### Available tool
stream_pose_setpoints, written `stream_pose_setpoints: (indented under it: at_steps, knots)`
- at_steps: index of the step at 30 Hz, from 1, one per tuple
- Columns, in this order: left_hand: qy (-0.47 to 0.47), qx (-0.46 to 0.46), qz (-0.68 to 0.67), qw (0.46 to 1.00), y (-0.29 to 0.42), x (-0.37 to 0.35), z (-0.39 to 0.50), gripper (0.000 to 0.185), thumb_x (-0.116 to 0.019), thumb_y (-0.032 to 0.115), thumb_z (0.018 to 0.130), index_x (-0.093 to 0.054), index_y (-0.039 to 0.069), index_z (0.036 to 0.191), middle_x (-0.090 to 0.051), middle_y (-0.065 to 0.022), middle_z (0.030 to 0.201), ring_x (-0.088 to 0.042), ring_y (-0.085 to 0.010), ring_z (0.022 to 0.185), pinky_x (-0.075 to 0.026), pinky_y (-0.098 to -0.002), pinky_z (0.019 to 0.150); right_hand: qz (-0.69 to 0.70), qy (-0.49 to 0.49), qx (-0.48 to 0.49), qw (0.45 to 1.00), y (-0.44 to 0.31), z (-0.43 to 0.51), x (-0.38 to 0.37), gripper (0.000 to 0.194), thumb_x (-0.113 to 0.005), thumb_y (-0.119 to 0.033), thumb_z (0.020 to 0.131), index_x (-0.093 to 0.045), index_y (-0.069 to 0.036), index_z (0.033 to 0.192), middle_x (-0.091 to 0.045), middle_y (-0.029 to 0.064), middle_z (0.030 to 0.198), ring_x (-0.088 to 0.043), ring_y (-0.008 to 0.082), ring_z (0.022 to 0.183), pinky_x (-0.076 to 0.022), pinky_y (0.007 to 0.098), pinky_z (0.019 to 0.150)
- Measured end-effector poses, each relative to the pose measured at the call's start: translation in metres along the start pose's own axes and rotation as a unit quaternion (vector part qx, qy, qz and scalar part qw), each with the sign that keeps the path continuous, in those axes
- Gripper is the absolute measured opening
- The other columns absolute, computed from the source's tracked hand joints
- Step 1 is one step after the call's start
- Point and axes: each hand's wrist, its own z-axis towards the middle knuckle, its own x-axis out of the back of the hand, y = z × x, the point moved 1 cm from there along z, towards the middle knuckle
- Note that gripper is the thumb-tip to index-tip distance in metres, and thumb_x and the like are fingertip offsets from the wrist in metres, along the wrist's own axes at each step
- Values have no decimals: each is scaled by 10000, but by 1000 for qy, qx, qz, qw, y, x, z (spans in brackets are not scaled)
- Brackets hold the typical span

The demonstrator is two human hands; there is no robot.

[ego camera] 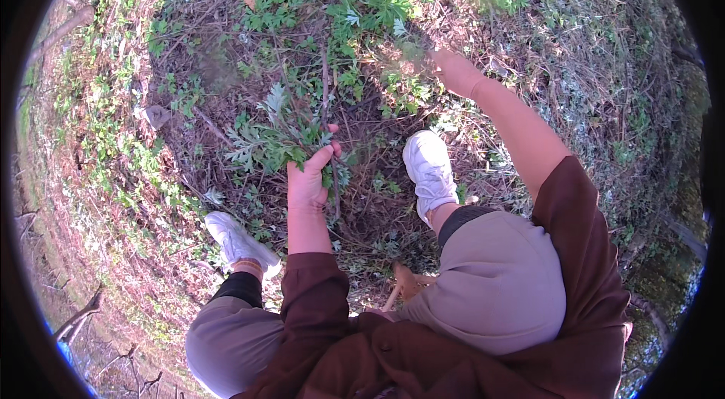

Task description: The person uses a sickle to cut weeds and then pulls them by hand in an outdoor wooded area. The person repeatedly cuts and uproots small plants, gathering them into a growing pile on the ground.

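My left hand point(308, 178) is closed around a bunch of leafy green sprigs point(277, 135) with deeply cut leaves, some showing pale undersides. A thin dark stem point(325, 79) runs upright past its fingers; whether the hand grips it too is unclear. My right hand point(456, 73) reaches out low over the undergrowth at the upper right, fingers bent. Close to its fingertips is a pale-backed leaf point(400, 28). Blur there hides whether the fingers hold a stem. A patch of similar green plants point(368, 5) grows ahead, between and beyond the hands.
White shoes stand apart on the ground, the left one point(238, 240) lower and the right one point(430, 169) nearer the middle. Below me is part of a wooden seat or support point(405, 280). A grey stone point(155, 116) and a bare branch point(68, 28) lie left; dry grass point(589, 87) spreads right.
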Motion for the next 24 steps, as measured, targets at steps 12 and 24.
stream_pose_setpoints:
  at_steps: [12, 24]
  knots:
    - [39, -10, -1, 999, 8, 24, 3, 345, -569, -76, 746, -555, -13, 1084, -639, -103, 1017, -586, -143, 744, -486, -278, 689, 61, 105, -169, 978, 26, 38, -28, 626, -666, -111, 734, -309, 1, 1236, -452, 242, 1166, -540, 355, 1056, -457, 393, 892]
    - [39, -3, -1, 999, 7, 22, 8, 323, -574, -73, 748, -574, -9, 1064, -641, -90, 1007, -580, -136, 735, -474, -275, 701, -182, 4, 178, 967, 3, 29, -20, 378, -706, -166, 694, -614, -155, 1060, -555, 48, 995, -482, 245, 1063, -401, 374, 933]
